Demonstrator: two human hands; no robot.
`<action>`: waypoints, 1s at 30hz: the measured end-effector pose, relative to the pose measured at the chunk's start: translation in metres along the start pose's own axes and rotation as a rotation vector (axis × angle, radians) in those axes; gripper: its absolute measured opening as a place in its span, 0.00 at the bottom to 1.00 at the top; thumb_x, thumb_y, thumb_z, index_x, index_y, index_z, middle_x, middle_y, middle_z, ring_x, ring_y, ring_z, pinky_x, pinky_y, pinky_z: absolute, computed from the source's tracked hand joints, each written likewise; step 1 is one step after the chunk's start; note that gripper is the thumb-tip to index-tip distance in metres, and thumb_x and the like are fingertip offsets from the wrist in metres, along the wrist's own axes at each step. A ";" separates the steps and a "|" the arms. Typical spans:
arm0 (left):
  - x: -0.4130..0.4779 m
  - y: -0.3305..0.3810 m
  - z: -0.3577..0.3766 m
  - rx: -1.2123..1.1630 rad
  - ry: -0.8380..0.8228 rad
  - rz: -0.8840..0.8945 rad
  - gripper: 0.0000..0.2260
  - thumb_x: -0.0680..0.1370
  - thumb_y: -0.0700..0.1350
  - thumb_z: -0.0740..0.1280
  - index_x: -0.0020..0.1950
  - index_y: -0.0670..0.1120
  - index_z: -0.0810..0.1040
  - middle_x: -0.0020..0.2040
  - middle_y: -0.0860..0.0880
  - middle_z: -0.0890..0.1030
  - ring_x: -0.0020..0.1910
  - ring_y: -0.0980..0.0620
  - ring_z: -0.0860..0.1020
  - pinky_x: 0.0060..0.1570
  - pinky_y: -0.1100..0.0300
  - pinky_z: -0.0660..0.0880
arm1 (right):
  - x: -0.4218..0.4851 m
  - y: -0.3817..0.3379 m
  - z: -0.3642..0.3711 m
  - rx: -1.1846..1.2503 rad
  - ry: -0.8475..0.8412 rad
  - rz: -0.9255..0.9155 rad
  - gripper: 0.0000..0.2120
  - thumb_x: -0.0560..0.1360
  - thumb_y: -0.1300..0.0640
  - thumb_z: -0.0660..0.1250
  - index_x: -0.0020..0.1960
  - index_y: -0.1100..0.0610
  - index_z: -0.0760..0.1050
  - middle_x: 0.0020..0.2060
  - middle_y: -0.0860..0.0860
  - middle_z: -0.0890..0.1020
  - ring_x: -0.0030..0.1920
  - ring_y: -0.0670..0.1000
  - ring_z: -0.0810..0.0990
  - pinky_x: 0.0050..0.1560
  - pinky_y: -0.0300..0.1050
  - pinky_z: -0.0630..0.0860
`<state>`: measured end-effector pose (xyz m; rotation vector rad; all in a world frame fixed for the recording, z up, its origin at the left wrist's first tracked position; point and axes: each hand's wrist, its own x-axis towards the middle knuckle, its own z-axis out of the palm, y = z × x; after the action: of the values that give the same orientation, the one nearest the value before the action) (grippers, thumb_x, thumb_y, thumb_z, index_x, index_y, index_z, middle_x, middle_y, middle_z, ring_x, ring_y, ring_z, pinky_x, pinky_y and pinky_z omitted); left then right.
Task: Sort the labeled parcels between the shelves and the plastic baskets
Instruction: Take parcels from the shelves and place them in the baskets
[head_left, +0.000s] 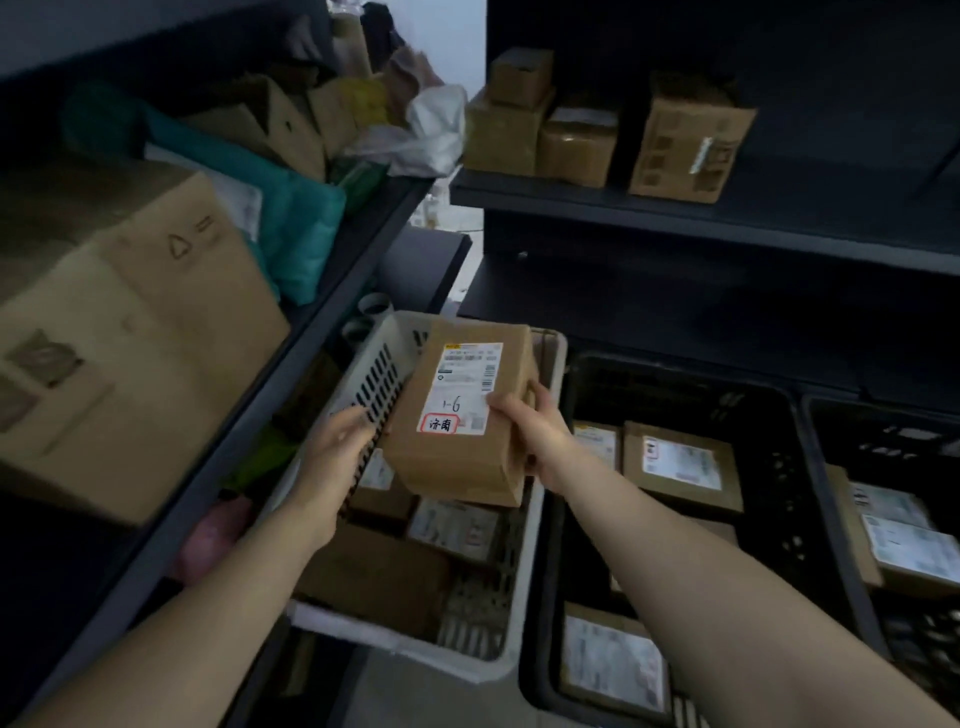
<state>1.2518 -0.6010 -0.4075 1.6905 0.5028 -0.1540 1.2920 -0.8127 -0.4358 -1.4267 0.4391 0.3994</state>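
A small brown cardboard parcel (457, 457) with a white shipping label marked "1-6" and a red-edged sticker hangs above the white plastic basket (363, 374). My right hand (530, 431) grips its right edge, thumb on the label. My left hand (340, 441) touches the parcel's left lower side, fingers partly hidden behind the box. The white basket holds several labeled parcels (452, 525). Right of it, a black basket (779, 415) holds more labeled boxes (680, 467). Another black basket (883, 431) sits at the far right.
A dark shelf (311, 332) on the left carries a big cardboard box (130, 332), a teal bag (296, 228) and other packages. The shelf (675, 218) ahead holds several small brown boxes (685, 145). The space under that shelf is dark.
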 end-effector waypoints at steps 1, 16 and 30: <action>0.005 -0.007 -0.010 0.009 0.008 -0.013 0.18 0.82 0.43 0.58 0.72 0.47 0.67 0.70 0.46 0.69 0.69 0.46 0.67 0.60 0.55 0.64 | 0.007 0.006 0.008 -0.005 0.006 -0.006 0.27 0.74 0.51 0.71 0.66 0.42 0.60 0.51 0.47 0.77 0.47 0.48 0.77 0.42 0.45 0.73; 0.062 -0.058 -0.017 0.155 -0.173 -0.298 0.19 0.81 0.45 0.61 0.71 0.49 0.65 0.71 0.46 0.69 0.66 0.47 0.68 0.59 0.56 0.64 | 0.080 0.028 0.043 -0.427 -0.254 0.178 0.32 0.68 0.50 0.76 0.67 0.41 0.63 0.52 0.51 0.79 0.49 0.53 0.81 0.47 0.47 0.80; 0.076 -0.073 0.000 -0.439 -0.182 -0.620 0.28 0.66 0.65 0.68 0.60 0.51 0.76 0.58 0.41 0.79 0.57 0.39 0.76 0.52 0.41 0.74 | 0.079 0.013 0.041 -0.213 -0.298 0.233 0.16 0.75 0.40 0.65 0.54 0.51 0.77 0.49 0.52 0.84 0.48 0.52 0.83 0.47 0.46 0.79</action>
<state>1.2897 -0.5757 -0.5029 1.0418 0.8434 -0.5966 1.3548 -0.7708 -0.4834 -1.4953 0.3269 0.8564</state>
